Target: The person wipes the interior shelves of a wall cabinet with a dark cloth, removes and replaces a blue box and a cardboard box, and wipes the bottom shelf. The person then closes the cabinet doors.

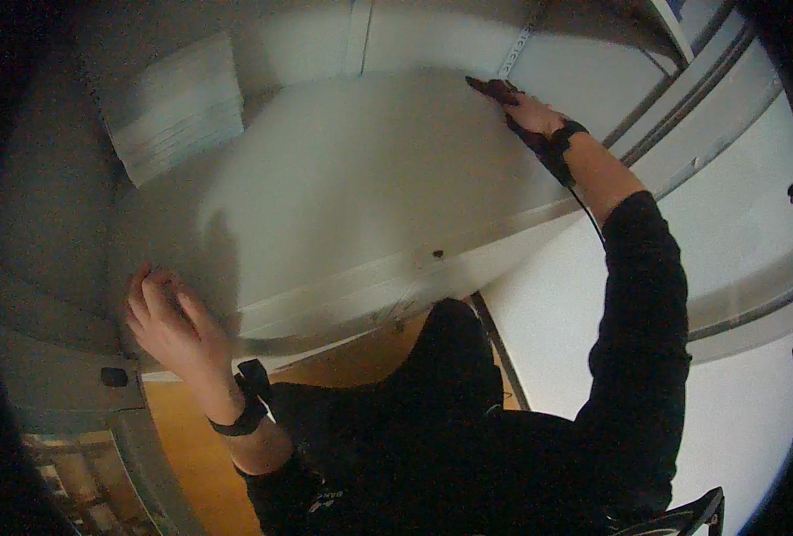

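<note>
My left hand (176, 321) is at the lower left, palm side partly hidden, with its fingers loosely bent and nothing visible in them. It is beside the grey side wall of a pale cabinet-like compartment. My right hand (533, 112) reaches to the upper right, at the far edge of the broad pale panel (343, 174). Dark, soft-looking material (500, 90) lies at its fingers and under its palm; whether this is a cloth or part of a glove is unclear. Both wrists wear black straps, and a thin cable runs from the right one.
A pale louvred box (182, 114) is at the upper left. A slotted metal strip (518, 47) runs up the back wall. Along the near side runs the compartment's pale ledge (343, 285), with a small dark spot on it. Curved rails (684, 87) stand at the right, above an orange-brown floor (195, 462) lower down.
</note>
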Motion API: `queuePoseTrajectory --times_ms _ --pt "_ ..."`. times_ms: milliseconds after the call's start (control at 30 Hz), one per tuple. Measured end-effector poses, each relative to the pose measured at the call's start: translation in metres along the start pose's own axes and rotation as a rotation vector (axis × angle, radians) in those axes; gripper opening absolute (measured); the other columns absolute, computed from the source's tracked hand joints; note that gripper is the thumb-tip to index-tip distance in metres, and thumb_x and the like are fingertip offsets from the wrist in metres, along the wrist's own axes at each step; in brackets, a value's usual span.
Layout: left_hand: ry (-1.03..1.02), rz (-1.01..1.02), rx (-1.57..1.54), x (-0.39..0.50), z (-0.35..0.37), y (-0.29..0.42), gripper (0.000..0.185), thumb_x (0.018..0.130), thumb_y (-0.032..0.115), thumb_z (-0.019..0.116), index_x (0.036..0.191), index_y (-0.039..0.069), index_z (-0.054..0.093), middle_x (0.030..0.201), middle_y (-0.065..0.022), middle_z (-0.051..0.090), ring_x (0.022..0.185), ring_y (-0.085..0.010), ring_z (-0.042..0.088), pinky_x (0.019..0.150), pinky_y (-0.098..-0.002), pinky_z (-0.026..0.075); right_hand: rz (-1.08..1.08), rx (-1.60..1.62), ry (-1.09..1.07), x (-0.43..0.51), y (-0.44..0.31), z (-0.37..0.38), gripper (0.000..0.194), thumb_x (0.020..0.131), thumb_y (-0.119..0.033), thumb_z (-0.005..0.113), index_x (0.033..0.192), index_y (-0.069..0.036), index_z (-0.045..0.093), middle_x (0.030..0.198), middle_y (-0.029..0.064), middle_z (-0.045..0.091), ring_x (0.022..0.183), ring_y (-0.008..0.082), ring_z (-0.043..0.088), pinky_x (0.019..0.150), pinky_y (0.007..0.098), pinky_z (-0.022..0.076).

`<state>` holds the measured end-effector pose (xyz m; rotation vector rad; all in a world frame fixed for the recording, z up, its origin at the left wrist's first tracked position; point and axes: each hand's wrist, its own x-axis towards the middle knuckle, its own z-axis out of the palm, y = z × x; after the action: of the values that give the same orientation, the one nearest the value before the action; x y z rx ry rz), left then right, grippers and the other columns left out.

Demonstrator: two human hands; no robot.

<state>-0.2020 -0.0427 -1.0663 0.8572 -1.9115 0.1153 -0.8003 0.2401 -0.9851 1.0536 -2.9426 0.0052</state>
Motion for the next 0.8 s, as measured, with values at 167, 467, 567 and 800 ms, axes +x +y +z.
queuePoseTrajectory --times_ms 167,467,567,800 --pt "0.017 0.065 0.018 0.006 0.0 0.004 0.018 0.096 0.015 0.057 0.108 0.005 0.064 0.13 -0.0162 0.065 0.116 -0.0415 0.059 0.094 -0.0496 0.046 -0.715 0.194 -0.02 -0.068 -0.167 -0.002 0.045 0.101 -0.03 0.057 0.14 -0.007 0.059 0.143 0.0236 0.056 0.131 0.0439 0.053 0.113 0.0522 0.0421" --pt "-0.012 0.05 0.078 0.005 0.005 -0.02 0.02 0.102 0.019 0.058 0.114 0.006 0.068 0.132 -0.0155 0.066 0.12 -0.0407 0.059 0.102 -0.0509 0.045 -0.964 0.075 0.245 -0.17 -0.263 0.017 0.032 0.093 -0.021 0.059 0.12 -0.009 0.071 0.137 0.0151 0.064 0.128 0.0411 0.056 0.103 0.0587 0.0481" --pt "0.05 0.067 0.064 0.002 0.007 -0.025 0.021 0.105 0.022 0.057 0.115 0.006 0.067 0.132 -0.0154 0.066 0.12 -0.0404 0.059 0.101 -0.0503 0.046 -0.59 0.035 0.157 -0.147 -0.158 0.001 0.042 0.095 -0.017 0.055 0.135 -0.011 0.065 0.142 0.0169 0.062 0.128 0.039 0.059 0.101 0.0541 0.0519" --pt "-0.055 0.005 0.096 0.002 0.005 -0.015 0.022 0.104 0.023 0.058 0.118 0.008 0.065 0.132 -0.0143 0.066 0.121 -0.0415 0.059 0.098 -0.0515 0.047 0.161 -0.159 -0.005 -0.146 -0.023 -0.016 0.043 0.105 -0.025 0.046 0.139 -0.001 0.057 0.13 0.0269 0.067 0.118 0.0454 0.065 0.102 0.0532 0.0522"
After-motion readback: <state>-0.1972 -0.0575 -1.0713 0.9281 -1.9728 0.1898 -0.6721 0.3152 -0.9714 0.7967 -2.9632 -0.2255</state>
